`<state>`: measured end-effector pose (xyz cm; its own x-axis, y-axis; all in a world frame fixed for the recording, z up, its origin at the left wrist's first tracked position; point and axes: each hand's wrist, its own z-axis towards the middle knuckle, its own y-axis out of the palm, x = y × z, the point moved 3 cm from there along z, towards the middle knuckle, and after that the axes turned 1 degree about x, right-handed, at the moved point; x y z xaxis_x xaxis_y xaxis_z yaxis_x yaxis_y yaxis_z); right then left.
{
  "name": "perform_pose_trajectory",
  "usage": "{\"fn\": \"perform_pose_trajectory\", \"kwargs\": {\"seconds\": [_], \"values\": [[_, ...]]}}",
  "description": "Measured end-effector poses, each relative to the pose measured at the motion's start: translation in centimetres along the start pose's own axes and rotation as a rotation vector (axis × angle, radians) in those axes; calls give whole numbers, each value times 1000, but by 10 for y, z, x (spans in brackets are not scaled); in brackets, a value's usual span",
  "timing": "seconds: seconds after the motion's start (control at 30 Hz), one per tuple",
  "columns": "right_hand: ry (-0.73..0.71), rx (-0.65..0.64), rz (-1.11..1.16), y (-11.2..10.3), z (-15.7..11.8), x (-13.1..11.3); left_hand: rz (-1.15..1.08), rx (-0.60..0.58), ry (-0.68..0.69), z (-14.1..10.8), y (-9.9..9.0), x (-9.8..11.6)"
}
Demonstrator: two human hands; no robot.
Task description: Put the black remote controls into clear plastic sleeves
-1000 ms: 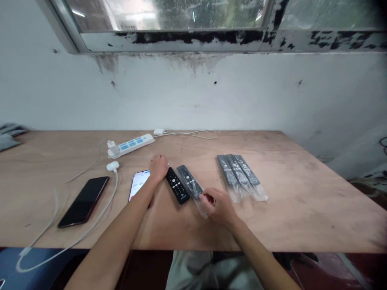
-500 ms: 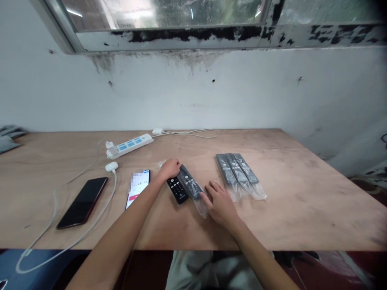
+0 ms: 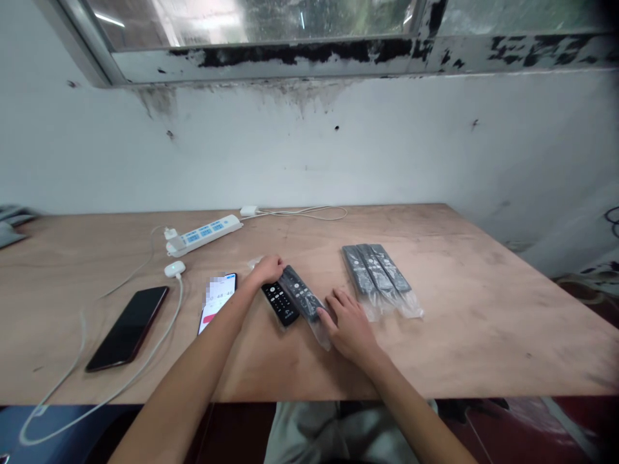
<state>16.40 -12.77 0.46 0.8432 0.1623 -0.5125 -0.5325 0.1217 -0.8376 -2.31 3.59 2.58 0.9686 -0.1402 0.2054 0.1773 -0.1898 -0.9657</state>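
Grey bagged remote [image 3: 302, 294]: left hand [image 3: 269, 269] at upper end, grip unclear; right hand [image 3: 351, 327] spread, thumb against lower end.

Dull wood, matt plastic and some glossy surfaces.
The bagged remote controls [image 3: 303, 293] look of dark matt plastic, under clear, wrinkled, shiny film [image 3: 320, 336]. The table [image 3: 459, 309] is smooth wood. The black phone [image 3: 127, 328] has a glossy, glass-like face; the power strip [image 3: 206, 234] is smooth white plastic. The grey heap [image 3: 9, 233] is perhaps cloth, but blurred.
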Motion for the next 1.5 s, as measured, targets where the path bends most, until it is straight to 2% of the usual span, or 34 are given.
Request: {"fn": "perform_pose_trajectory", "kwargs": {"seconds": [0.23,0.43,0.5,0.7,0.8,0.87,1.1,1.5], "values": [[5,20,36,0,1,0,15,129,-26,-3,-6,2],[1,67,88,-3,1,-1,29,82,-11,-3,-8,1],[-3,99,114,-5,1,-2,31,121,16,-7,-14,5],[-26,181,211,-10,0,-7,51,354,103,-43,-52,33],[-33,174,232,-9,-1,-8,69,518,209,-66,-74,52],[-35,156,227,-8,-2,-8,77,584,263,-80,-84,64],[12,104,180,-4,-3,-9,60,686,390,-112,-100,91],[-21,74,182,-1,-2,-18,58,750,523,-136,-107,113]]}}
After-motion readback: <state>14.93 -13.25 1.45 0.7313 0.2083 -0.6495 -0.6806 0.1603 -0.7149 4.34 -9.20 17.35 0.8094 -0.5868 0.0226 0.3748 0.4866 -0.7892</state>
